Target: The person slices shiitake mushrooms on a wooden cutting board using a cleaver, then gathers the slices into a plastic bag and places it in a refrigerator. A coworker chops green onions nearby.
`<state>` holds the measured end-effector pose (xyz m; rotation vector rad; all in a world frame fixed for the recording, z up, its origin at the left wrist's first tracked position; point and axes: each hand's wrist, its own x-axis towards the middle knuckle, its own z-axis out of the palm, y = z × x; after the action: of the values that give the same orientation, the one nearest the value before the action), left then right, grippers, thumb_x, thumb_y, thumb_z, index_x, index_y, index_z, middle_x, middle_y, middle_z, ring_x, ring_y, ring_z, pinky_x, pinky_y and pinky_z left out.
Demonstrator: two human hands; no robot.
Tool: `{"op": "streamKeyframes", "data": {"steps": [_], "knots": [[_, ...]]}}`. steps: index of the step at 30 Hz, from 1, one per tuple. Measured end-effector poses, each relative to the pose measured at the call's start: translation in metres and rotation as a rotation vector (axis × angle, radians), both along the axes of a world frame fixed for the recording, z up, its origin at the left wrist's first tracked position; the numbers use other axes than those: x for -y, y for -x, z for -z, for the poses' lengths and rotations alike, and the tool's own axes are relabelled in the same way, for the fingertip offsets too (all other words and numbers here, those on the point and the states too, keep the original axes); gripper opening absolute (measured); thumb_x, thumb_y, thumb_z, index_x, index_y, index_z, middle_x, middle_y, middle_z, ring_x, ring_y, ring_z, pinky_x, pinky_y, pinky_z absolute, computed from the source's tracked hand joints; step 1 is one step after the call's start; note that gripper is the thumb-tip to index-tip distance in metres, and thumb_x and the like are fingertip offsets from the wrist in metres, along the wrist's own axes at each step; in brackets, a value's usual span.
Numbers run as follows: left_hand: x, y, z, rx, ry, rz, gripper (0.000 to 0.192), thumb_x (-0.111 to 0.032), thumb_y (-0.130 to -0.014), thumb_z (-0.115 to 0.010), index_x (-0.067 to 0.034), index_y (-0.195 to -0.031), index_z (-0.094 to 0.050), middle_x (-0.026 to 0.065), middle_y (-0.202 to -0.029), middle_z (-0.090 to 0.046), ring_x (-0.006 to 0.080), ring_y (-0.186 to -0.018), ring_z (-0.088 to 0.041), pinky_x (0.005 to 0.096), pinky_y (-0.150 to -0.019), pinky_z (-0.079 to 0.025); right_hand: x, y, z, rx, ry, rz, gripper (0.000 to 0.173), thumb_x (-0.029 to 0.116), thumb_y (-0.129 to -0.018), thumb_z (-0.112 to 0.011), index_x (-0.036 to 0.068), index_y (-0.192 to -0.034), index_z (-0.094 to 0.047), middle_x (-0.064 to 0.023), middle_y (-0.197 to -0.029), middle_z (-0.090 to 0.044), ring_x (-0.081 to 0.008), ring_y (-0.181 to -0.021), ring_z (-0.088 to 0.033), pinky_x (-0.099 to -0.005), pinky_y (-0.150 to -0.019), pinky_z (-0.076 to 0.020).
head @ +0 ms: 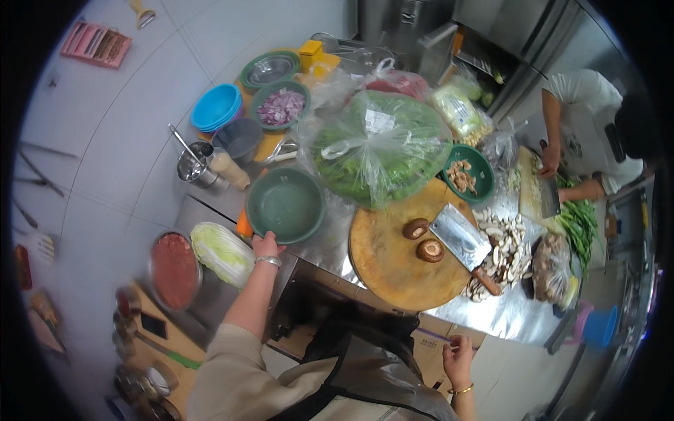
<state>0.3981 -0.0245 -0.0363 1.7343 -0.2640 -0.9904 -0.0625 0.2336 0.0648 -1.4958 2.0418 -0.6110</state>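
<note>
My left hand [267,246] grips the near rim of a green plastic bowl [286,205], whose bare inside faces up. My right hand [458,360] hangs beside my apron, fingers loosely bent, holding nothing. Before me lies a round wooden chopping board [395,268]. Two shiitake mushrooms [430,250] rest on it beside a cleaver [461,238], its wooden handle pointing towards the lower right. Sliced mushrooms [503,252] are heaped along the board's right side. A napa cabbage [222,252] and a partly hidden carrot [244,223] are left of the bowl.
A large bag of leafy greens [384,152] stands behind the board. Nearby are a bowl of ginger pieces [461,178], a bowl of chopped onion [281,107] and a pan of minced meat [175,271]. At right, a co-worker [584,126] handles another cleaver [551,199].
</note>
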Motion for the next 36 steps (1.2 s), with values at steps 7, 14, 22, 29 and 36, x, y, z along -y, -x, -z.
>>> {"op": "streamKeyframes", "data": {"steps": [7, 14, 22, 29, 36], "knots": [[-0.036, 0.011, -0.090, 0.057, 0.176, 0.378, 0.029, 0.001, -0.079, -0.045, -0.002, -0.107, -0.051, 0.0086, -0.088, -0.061, 0.0149, -0.062, -0.061, 0.0240, -0.041, -0.048, 0.014, -0.077, -0.010, 0.406, -0.090, 0.054, 0.012, 0.003, -0.082, -0.060, 0.001, -0.091, -0.053, -0.0018, -0.075, -0.055, -0.0081, -0.066, -0.052, -0.0233, -0.058, -0.0447], [-0.108, 0.088, -0.139, -0.123, 0.195, 0.911, 0.034, 0.001, -0.081, -0.049, -0.001, -0.114, -0.042, 0.0103, -0.093, -0.059, 0.0170, -0.065, -0.060, 0.0257, -0.045, -0.049, -0.001, -0.133, -0.006, 0.961, -0.035, 0.178, 0.039, 0.020, -0.086, -0.064, 0.000, -0.114, -0.046, -0.0100, -0.095, -0.061, -0.0146, -0.085, -0.058, -0.0275, -0.072, -0.0488], [-0.298, 0.248, -0.124, -0.359, 0.156, 1.572, 0.045, 0.002, -0.081, -0.046, -0.003, -0.124, -0.037, 0.0110, -0.106, -0.054, 0.0188, -0.076, -0.059, 0.0267, -0.050, -0.050, -0.212, -0.111, -0.002, 1.100, 0.568, 0.811, 0.036, 0.017, -0.087, -0.061, -0.002, -0.113, -0.044, -0.0072, -0.090, -0.056, -0.0104, -0.084, -0.054, -0.0287, -0.073, -0.0482], [-0.512, 0.328, -0.126, -0.787, -0.119, 2.328, 0.053, -0.009, -0.087, -0.055, -0.003, -0.134, -0.029, 0.0110, -0.118, -0.047, 0.0216, -0.089, -0.059, 0.0335, -0.070, -0.055, -0.491, -0.141, -0.007, 0.634, 0.952, 1.621, 0.023, 0.006, -0.088, -0.052, -0.003, -0.109, -0.045, -0.0084, -0.093, -0.058, -0.0128, -0.073, -0.061, -0.0258, -0.053, -0.0534], [-0.584, 0.321, -0.098, -0.443, -0.229, 2.630, 0.044, -0.011, -0.089, -0.054, -0.005, -0.129, -0.038, 0.0102, -0.109, -0.053, 0.0196, -0.082, -0.060, 0.0329, -0.070, -0.053, -0.724, -0.205, 0.056, 1.286, 1.330, 2.217, 0.018, 0.012, -0.087, -0.045, -0.003, -0.093, -0.052, -0.0214, -0.086, -0.059, -0.0104, -0.045, -0.048, -0.0173, -0.034, -0.0329]]}}
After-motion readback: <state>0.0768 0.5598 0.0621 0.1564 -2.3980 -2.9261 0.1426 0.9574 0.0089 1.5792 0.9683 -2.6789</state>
